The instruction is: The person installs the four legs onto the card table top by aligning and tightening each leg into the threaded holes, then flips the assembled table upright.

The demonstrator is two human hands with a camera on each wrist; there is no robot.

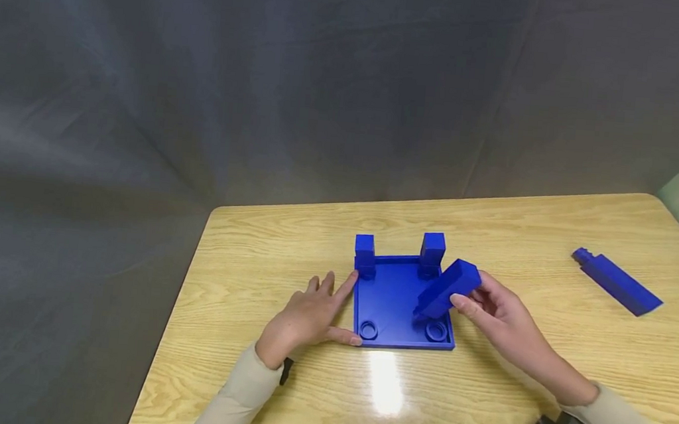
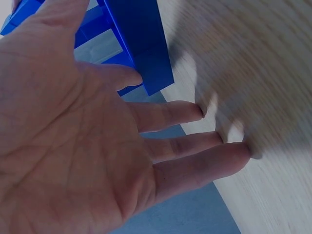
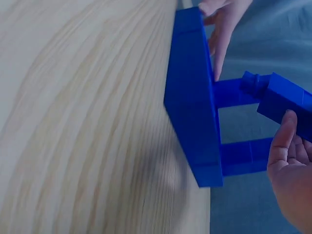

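A square blue tray-like base point(image 1: 389, 302) with a raised rim lies on the table. Two square blue posts, one at the far left corner point(image 1: 365, 254) and one at the far right corner point(image 1: 432, 251), stand upright on it. Round sockets show at its two near corners. My right hand point(image 1: 501, 321) pinches a third blue post point(image 1: 448, 288), tilted, its threaded end down beside the near right socket point(image 1: 436, 331). My left hand point(image 1: 313, 316) spreads along the base's left side, index finger and thumb touching the rim.
Another blue post point(image 1: 618, 284) with a threaded end lies on the wooden table point(image 1: 523, 233) at the right. A dark grey cloth point(image 1: 349, 93) hangs behind the table. Light glares on the tabletop in front of the base.
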